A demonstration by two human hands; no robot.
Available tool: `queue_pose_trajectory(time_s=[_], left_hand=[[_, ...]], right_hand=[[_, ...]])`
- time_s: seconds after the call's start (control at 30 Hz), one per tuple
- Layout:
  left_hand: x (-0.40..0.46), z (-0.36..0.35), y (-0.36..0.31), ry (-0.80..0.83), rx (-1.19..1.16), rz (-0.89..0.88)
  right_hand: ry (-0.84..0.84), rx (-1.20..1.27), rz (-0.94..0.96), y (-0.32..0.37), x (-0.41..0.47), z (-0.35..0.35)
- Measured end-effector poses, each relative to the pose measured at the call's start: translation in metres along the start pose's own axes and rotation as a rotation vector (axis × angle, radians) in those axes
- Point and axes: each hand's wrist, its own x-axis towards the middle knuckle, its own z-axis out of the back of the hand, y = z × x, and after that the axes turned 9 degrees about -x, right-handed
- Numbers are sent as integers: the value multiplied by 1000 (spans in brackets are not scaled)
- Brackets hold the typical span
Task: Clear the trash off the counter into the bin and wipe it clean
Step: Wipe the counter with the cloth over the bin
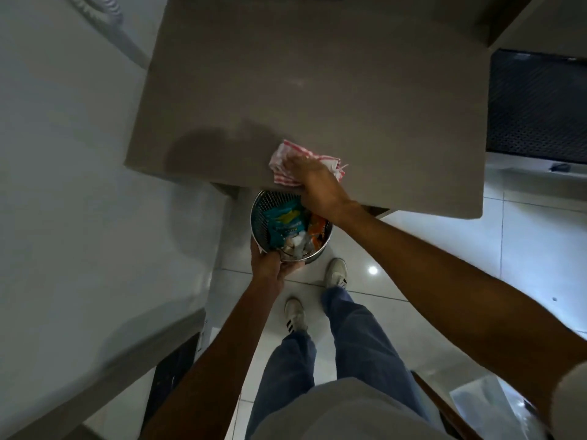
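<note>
A red-and-white striped cloth (287, 160) lies at the front edge of the brown counter (317, 90), and my right hand (313, 182) presses down on it. Just below that edge a round metal mesh bin (263, 211) is held up off the floor, tucked partly under the counter. My left hand (270, 265) grips its near rim. Inside the bin lie a teal wrapper (284, 222), an orange wrapper (317, 228) and crumpled white paper (297, 244). A darker smear on the counter sits left of the cloth.
A white wall or appliance side (79, 185) runs along the left. A dark mesh panel (536, 106) stands to the right of the counter. Below are glossy white floor tiles (428, 265), my legs in jeans and white sneakers.
</note>
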Motion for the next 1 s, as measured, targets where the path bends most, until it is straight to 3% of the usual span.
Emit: queue_pose_trajectory(time_s=[0.23,0.33,0.4,0.53,0.6,0.67,0.77,0.87,1.0], left_hand=[[-9,16,-9,49,9,43],[-5,20,-12,69,47,44],[-3,24,-13,86,85,41],[3,21,-18,71,137,38],[3,16,-20,73,142,50],[7,12,-23,73,140,62],[12,7,-27,88,146,71],[13,4,-25,76,164,69],[14,7,-19,104,170,65]], right_hand=[[171,84,9,52,-79,-38],[109,71,-98,50,-86,-48],[20,319,-276,53,-86,-43],[-198,1175,-740,40,-74,-18],[-292,1408,-824,27,-71,-4],[-426,1399,-831,15,-64,9],[-536,1140,-861,7,-37,16],[-355,1035,-875,21,-14,13],[-63,1168,-796,39,-5,10]])
